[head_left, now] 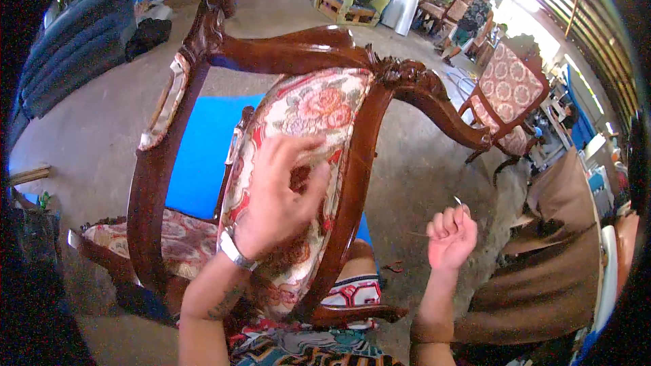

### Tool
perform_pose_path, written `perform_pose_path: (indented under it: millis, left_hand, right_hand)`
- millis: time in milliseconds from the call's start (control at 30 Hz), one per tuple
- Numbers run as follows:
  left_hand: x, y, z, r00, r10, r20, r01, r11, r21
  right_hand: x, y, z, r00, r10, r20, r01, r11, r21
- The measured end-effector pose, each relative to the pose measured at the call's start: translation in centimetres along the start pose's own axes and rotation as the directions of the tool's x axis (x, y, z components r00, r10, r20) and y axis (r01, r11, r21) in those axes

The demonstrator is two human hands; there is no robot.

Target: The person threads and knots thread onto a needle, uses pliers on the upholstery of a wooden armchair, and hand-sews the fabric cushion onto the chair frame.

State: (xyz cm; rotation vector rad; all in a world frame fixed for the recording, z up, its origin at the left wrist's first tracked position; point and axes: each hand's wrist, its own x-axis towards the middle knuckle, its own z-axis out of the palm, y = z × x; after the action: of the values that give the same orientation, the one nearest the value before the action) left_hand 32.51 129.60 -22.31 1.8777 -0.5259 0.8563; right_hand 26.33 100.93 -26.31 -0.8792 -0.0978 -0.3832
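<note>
— Two hands are in view, both coming up from the lower edge. Which one is on the chair?

— The left hand point(278, 193). It lies with its fingers spread and loosely curled against the floral back panel point(298, 156) of the wooden armchair point(352, 163), about the middle of the picture. It is open, pressing or feeling the fabric rather than closing around anything. A pale wristband point(234, 251) sits on that wrist.

— And the other one?

— The right hand point(449, 236) is held up to the right of the chair, clear of it, with the fingers curled into a loose fist. It pinches a thin curved needle point(459, 201) whose tip sticks up above the knuckles. I cannot make out a thread for certain.

— How does the chair lie?

— It is tipped toward the person, its carved dark frame running from the top left down to the lap. The padded arm point(166, 105) shows on the left, the floral seat point(180, 240) at lower left, and a carved arm point(441, 105) reaches out to the right.

— What is around it?

— A blue mat point(203, 156) lies on the concrete floor point(88, 142) behind the frame. A second chair point(508, 91) with a red patterned back stands to the right, and a brown upholstered piece point(556, 264) fills the lower right. Farther off, at upper right, a person point(471, 20) bends over other furniture.
</note>
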Motion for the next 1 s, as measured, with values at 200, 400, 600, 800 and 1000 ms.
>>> perform_pose_path:
  millis: [200, 400, 600, 800, 1000]
  left_hand:
    - [2.8, -1.3, -1.1, 0.955, 0.262, 0.143, -0.284, 0.945, 0.165]
    - [4.0, 3.4, 4.6, 0.415, 0.458, 0.786, -0.711, 0.703, -0.034]
    - [9.9, 5.0, 5.2, 0.401, 0.390, 0.829, -0.465, 0.866, -0.182]
    - [12.1, 2.4, 4.7, 0.722, 0.239, 0.650, -0.187, 0.971, -0.149]
    - [12.8, -1.5, 4.0, 0.763, 0.530, 0.371, -0.550, 0.833, -0.058]
  right_hand:
    - [-5.7, 0.2, -20.9, 0.818, -0.565, 0.106, -0.029, -0.224, -0.974]
    - [-12.3, 2.4, -30.1, 0.912, -0.178, -0.368, -0.408, -0.331, -0.851]
    - [-17.6, 2.3, -35.4, 0.872, -0.321, -0.370, -0.471, -0.345, -0.812]
    - [-19.8, 1.1, -38.9, 0.794, -0.279, -0.540, -0.598, -0.197, -0.777]
    - [-15.8, -4.1, -34.1, 0.782, -0.568, -0.257, -0.391, -0.126, -0.912]
